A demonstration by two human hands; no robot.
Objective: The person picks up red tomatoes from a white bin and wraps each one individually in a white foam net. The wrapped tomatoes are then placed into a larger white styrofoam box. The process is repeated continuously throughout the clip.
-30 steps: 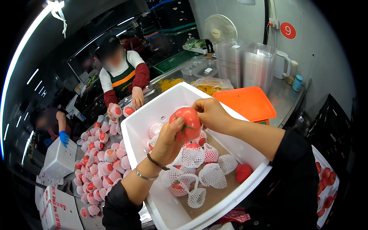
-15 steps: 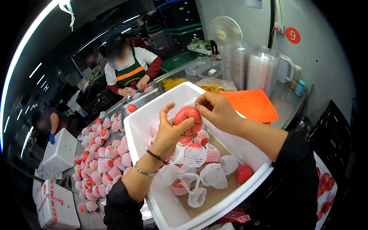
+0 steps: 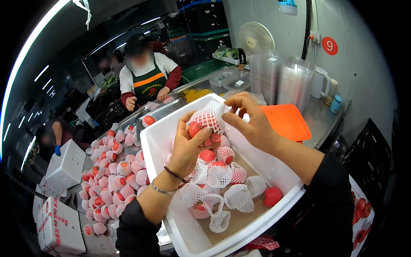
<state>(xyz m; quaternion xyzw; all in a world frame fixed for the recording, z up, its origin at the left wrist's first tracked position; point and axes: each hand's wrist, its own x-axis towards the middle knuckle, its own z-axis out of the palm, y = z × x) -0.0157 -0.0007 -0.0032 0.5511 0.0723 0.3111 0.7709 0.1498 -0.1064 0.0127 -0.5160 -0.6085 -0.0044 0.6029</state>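
Note:
My left hand [image 3: 188,143] is closed around a red tomato [image 3: 195,128], its thumb across the front. A white foam net sleeve [image 3: 209,116] covers the tomato's upper and right side, leaving red skin bare near the thumb. My right hand [image 3: 252,122] is at the sleeve's right edge, thumb and forefinger curled about the mesh; their exact contact is hard to see. Beneath both hands is a white foam box [image 3: 257,229] holding several netted tomatoes, loose foam sleeves [image 3: 238,198] and a bare tomato [image 3: 272,196] at its right side.
A heap of netted tomatoes [image 3: 113,175] lies on the metal table to the left. An orange tray [image 3: 287,122] and stacked clear plastic boxes [image 3: 295,83] stand beyond the box. Across the table a person in a green apron [image 3: 147,85] works. White foam boxes [image 3: 64,227] stand at far left.
The foam sleeve has come down over the tomato, which was mostly bare before. My right hand has shifted slightly right. The co-worker's hand on the left has lifted.

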